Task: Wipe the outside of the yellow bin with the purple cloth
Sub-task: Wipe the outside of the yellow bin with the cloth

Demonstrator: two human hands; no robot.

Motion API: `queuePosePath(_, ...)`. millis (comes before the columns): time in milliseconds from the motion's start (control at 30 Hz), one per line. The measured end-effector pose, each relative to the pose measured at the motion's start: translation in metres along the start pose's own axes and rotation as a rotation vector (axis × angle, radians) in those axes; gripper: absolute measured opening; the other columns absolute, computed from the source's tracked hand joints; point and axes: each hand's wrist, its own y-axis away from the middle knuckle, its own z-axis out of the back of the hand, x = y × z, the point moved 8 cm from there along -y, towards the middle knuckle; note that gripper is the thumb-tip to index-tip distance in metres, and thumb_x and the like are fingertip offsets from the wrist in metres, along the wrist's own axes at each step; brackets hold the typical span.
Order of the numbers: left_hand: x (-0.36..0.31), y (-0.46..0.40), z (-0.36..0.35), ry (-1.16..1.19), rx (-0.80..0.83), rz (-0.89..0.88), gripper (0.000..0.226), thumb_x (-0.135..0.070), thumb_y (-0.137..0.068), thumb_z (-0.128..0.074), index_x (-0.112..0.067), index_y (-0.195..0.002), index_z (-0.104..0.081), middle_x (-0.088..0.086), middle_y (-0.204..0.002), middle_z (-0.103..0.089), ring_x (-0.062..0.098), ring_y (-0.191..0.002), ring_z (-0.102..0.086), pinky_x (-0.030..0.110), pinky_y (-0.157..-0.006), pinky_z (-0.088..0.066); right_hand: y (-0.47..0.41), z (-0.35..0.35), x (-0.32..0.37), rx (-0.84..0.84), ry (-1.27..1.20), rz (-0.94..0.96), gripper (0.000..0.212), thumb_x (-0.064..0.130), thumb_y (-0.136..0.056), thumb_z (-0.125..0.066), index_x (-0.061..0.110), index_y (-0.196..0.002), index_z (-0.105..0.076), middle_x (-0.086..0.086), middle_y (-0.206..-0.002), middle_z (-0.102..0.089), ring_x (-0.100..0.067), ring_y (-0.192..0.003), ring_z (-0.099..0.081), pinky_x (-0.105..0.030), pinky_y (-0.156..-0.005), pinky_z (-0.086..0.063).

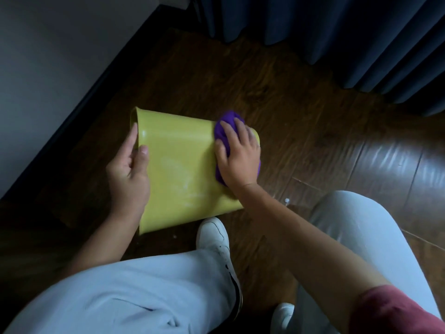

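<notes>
On the dark wood floor [277, 97], the yellow bin [180, 169] is lying on its side, mouth pointing left, base end pointing right. The person is crouching over it; a white shoe [214, 239] is sitting just beside the bin's near edge.

Left hand [128, 169] is gripping the bin at the rim: thumb lying on the outer wall, fingers [131, 138] curling over the rim edge toward the inside. Closed grip, holding the bin.

Right hand [238, 157] is pressing down on the purple cloth [227, 124], fingers spread and curled over it, palm on top. The cloth is bunched under the hand against the outer wall, right at the base end. Part of it is sticking out past the fingertips on the far side, and a bit is showing below the palm on the right. Hand is closed on the cloth.

Bin wall between the two hands is showing faint whitish streaks. Can't tell whether that's residue or glare.

Dark curtains [349, 39] are hanging along the far side, touching the floor. Pale wall [48, 56] with a dark baseboard is running diagonally on the left, near the bin's mouth. Light trousers and a red sleeve [390, 312] are filling the bottom of the view.
</notes>
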Motion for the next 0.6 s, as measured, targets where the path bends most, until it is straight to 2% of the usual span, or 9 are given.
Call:
queuePosePath(100,-0.003,0.000,-0.002,0.015,-0.003,0.002,0.043,-0.030,-0.104,-0.056,-0.057,-0.138,-0.054,-0.017,-0.134,-0.068,0.009,-0.127,-0.063,0.027,-0.102,-0.053,-0.004,0.002,-0.038,0.009,0.041,-0.155,0.045,0.038,-0.103,-0.053,0.022,-0.145,-0.059,-0.011,-0.158,-0.048,-0.039,-0.139,-0.045,-0.050,-0.109,-0.041)
queuePosePath(200,-0.004,0.000,0.000,0.042,-0.020,0.018,0.044,-0.027,-0.105,-0.055,-0.057,-0.136,-0.055,-0.018,-0.131,-0.069,0.008,-0.126,-0.064,0.024,-0.100,-0.054,-0.005,0.000,-0.065,0.055,0.035,-0.283,0.048,0.044,-0.107,-0.041,0.027,-0.151,-0.047,-0.009,-0.158,-0.043,-0.036,-0.134,-0.046,-0.049,-0.102,-0.048)
queuePosePath(267,-0.003,0.001,0.000,0.032,-0.033,0.038,0.045,-0.026,-0.105,-0.055,-0.060,-0.134,-0.055,-0.025,-0.127,-0.069,0.004,-0.123,-0.064,0.019,-0.097,-0.053,0.000,-0.003,-0.082,0.120,0.034,-0.371,0.048,0.047,-0.108,-0.034,0.028,-0.152,-0.041,-0.010,-0.150,-0.049,-0.032,-0.126,-0.054,-0.046,-0.096,-0.052)
queuePosePath(333,0.000,0.001,0.003,0.011,-0.057,0.062,0.045,-0.026,-0.105,-0.054,-0.061,-0.134,-0.053,-0.033,-0.122,-0.068,-0.002,-0.119,-0.065,0.013,-0.092,-0.053,0.008,-0.004,-0.099,0.247,0.073,-0.480,0.044,0.047,-0.108,-0.030,0.026,-0.140,-0.051,-0.011,-0.133,-0.061,-0.029,-0.107,-0.064,-0.041,-0.087,-0.051)
queuePosePath(367,0.003,0.000,0.006,0.015,-0.071,0.076,0.045,-0.026,-0.105,-0.054,-0.059,-0.136,-0.053,-0.034,-0.121,-0.068,-0.004,-0.118,-0.065,0.012,-0.091,-0.053,0.014,-0.005,-0.109,0.341,0.111,-0.558,0.039,0.047,-0.107,-0.031,0.025,-0.126,-0.057,-0.010,-0.121,-0.066,-0.026,-0.093,-0.065,-0.038,-0.080,-0.050)
queuePosePath(433,0.011,0.000,0.013,0.033,-0.097,0.100,0.044,-0.025,-0.105,-0.054,-0.054,-0.138,-0.053,-0.035,-0.120,-0.068,-0.004,-0.117,-0.065,0.011,-0.091,-0.053,0.024,-0.002,-0.124,0.471,0.149,-0.685,0.033,0.046,-0.103,-0.039,0.023,-0.102,-0.062,-0.007,-0.102,-0.071,-0.019,-0.072,-0.061,-0.034,-0.070,-0.050)
queuePosePath(467,0.013,0.000,0.016,0.040,-0.106,0.107,0.043,-0.025,-0.106,-0.054,-0.054,-0.137,-0.053,-0.035,-0.119,-0.068,-0.005,-0.117,-0.065,0.011,-0.090,-0.053,0.022,0.003,-0.126,0.460,0.125,-0.692,0.031,0.046,-0.101,-0.042,0.024,-0.102,-0.064,-0.003,-0.096,-0.071,-0.017,-0.071,-0.061,-0.032,-0.067,-0.050)
queuePosePath(533,0.014,0.003,0.018,0.048,-0.117,0.102,0.044,-0.023,-0.106,-0.054,-0.058,-0.133,-0.055,-0.036,-0.118,-0.068,-0.006,-0.117,-0.064,0.010,-0.090,-0.052,0.002,0.016,-0.115,0.334,-0.011,-0.611,0.030,0.046,-0.099,-0.047,0.029,-0.117,-0.064,0.005,-0.090,-0.065,-0.013,-0.075,-0.062,-0.027,-0.061,-0.048)
queuePosePath(600,0.014,0.003,0.017,0.042,-0.124,0.096,0.044,-0.024,-0.105,-0.055,-0.060,-0.131,-0.056,-0.035,-0.119,-0.068,-0.005,-0.118,-0.064,0.010,-0.091,-0.052,-0.028,0.032,-0.096,0.196,-0.135,-0.503,0.032,0.047,-0.099,-0.049,0.033,-0.125,-0.060,0.007,-0.096,-0.064,-0.011,-0.080,-0.064,-0.027,-0.061,-0.048)
